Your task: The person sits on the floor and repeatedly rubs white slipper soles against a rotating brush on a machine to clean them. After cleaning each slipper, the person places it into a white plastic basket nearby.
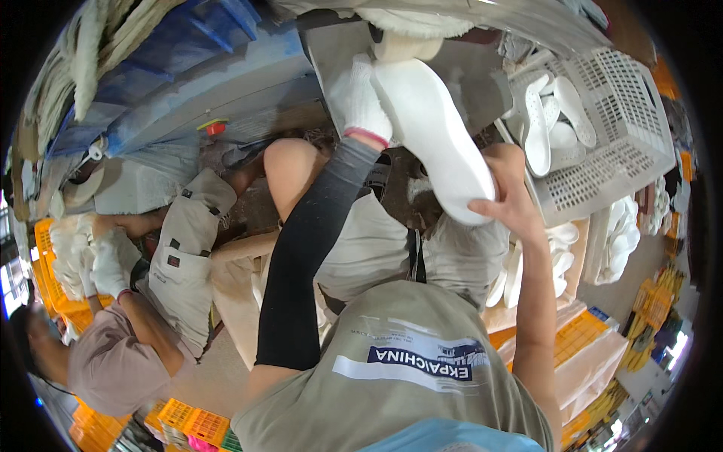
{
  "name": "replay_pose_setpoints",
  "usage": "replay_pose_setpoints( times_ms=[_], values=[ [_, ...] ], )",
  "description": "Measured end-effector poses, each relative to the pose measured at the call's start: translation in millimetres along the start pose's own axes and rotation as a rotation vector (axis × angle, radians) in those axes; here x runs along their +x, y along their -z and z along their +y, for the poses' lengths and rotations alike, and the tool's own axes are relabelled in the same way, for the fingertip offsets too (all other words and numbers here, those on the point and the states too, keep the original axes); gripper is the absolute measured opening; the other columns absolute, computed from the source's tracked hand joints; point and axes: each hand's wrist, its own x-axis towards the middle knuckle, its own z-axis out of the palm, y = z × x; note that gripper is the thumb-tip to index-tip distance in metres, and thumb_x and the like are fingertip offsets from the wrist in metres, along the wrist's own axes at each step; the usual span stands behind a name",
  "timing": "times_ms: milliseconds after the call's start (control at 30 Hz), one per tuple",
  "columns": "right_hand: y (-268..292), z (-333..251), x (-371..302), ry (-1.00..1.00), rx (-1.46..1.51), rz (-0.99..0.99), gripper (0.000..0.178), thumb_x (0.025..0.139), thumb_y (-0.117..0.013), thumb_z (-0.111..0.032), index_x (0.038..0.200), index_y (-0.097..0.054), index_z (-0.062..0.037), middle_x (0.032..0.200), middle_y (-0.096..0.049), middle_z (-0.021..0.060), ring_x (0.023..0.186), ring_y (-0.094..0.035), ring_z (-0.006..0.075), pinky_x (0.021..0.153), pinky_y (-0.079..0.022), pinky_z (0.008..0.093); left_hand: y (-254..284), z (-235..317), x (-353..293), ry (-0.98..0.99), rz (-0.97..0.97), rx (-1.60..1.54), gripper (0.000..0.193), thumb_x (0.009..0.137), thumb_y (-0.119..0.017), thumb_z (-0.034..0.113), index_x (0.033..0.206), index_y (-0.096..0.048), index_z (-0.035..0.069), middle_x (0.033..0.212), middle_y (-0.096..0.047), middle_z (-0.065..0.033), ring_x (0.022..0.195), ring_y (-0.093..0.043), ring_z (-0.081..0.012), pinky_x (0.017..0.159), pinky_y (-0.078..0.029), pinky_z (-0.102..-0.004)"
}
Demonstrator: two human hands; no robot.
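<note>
A large white shoe sole (pixel 437 135) slants across the space in front of me, its near rounded end above my lap. My right hand (pixel 512 188) is bare and closed on that near end, thumb on the upper face and fingers round the edge. My left hand (pixel 365 102), in a white knitted glove with a red cuff, holds the sole's left edge near the far end; its fingertips are partly hidden. That far end meets or lies just below a pale cylindrical roller (pixel 407 47); whether they touch I cannot tell.
A white slatted crate (pixel 617 169) at the right holds several white soles (pixel 536 132). More soles (pixel 516 275) stand in a box beside my right forearm. At the left, a co-worker (pixel 124 354) with white gloves works by an orange crate (pixel 47 248). Blue metal framing (pixel 218 83) stands far left.
</note>
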Motion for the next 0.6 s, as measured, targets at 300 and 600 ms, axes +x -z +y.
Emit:
replay_pose_setpoints(
  times_ms=[300,600],
  values=[
    [-41,-67,104,0.073,0.023,0.232,0.059,0.084,-0.076,-0.035,0.12,-0.063,0.0106,0.109,-0.07,0.0188,0.099,-0.066,0.0215,0.085,-0.052,0.0367,12,21,44,-0.188,-0.266,0.186,0.046,0.105,-0.057,0.034,0.135,-0.059,-0.001,0.128,-0.067,-0.0127,0.117,-0.064,-0.0215,0.099,-0.053,-0.0357],
    [47,45,70,-0.087,0.687,0.017,0.057,0.087,-0.075,-0.036,0.131,-0.065,-0.0011,0.116,-0.072,0.0125,0.105,-0.068,0.0235,0.097,-0.052,0.0368,-18,-29,-45,-0.367,-0.885,1.356,0.077,0.089,-0.079,0.02,0.153,-0.041,0.002,0.142,-0.058,-0.0148,0.113,-0.067,-0.0207,0.091,-0.057,-0.0307]
  ],
)
